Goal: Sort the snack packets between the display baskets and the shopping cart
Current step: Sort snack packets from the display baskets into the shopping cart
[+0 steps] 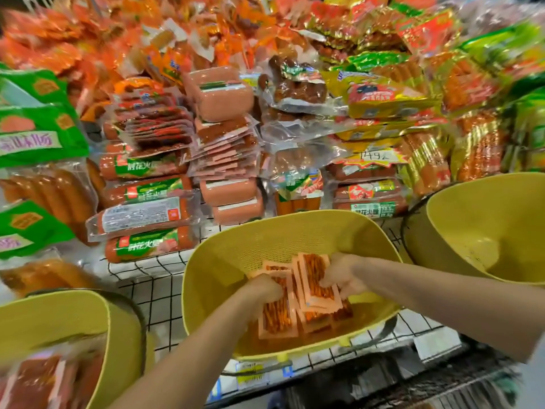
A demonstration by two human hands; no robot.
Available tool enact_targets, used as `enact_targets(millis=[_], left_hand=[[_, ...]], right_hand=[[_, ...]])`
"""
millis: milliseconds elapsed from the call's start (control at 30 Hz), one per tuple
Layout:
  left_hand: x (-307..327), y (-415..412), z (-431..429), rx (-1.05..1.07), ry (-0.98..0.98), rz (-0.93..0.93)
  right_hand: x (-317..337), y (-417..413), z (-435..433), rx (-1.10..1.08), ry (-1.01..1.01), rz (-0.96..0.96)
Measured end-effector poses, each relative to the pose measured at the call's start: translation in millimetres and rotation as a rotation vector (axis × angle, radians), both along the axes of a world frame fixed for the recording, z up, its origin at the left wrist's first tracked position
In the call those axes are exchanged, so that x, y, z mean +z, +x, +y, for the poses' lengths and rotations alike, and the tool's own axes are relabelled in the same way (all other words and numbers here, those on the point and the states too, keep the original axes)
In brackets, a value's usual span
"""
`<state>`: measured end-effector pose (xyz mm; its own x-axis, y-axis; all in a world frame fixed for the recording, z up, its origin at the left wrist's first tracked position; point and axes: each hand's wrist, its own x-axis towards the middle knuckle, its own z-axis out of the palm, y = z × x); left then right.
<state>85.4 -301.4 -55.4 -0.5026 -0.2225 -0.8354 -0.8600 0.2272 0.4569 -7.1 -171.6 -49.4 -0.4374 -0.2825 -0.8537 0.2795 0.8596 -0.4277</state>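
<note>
We are clamping the fingers of our left hand (263, 290) and right hand (343, 276) on snack packets (310, 280) in a yellow basket (265, 227) sitting on checked cloth (153, 290) before heaped sausage packs (147, 188).

Flat, pink-edged snack packets (309, 273) of orange-red sticks lay in a loose, overlapping heap inside the middle basket (265, 231), which was yellow and perforated. The left basket (73, 314) held blurred red packets (32, 379). The right basket (486, 219), also yellow, stood just beside the middle one.

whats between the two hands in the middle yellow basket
Head view: a stack of orange snack packets, held by the left hand and right hand from either side.
</note>
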Motion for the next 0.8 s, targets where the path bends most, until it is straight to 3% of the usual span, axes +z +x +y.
enact_targets(millis=[67,167,267,367,433,500,567,700,800], left_hand=[[5,3,0,-0.138,-0.160,0.037],[20,9,6,-0.336,-0.604,0.146],[49,22,32,-0.396,-0.895,0.513],[76,33,78,-0.350,-0.787,1.175],[75,42,116,-0.417,-0.659,1.401],[59,48,155,-0.559,-0.443,1.423],[28,53,196,-0.695,-0.246,1.324],[-50,58,262,-0.991,-0.095,1.118],[-112,64,294,-1.196,-0.077,0.927]], right_hand=[[7,4,-2,0.001,-0.034,0.059],[34,10,4,0.137,-0.057,0.256],[74,17,34,0.186,-0.272,0.502],[103,49,110,0.123,-0.693,0.672],[98,88,172,-0.055,-0.786,0.754],[70,133,227,-0.335,-0.727,0.790],[27,177,270,-0.616,-0.595,0.803],[-76,248,329,-1.008,-0.291,0.734],[-156,287,350,-1.151,-0.082,0.546]])
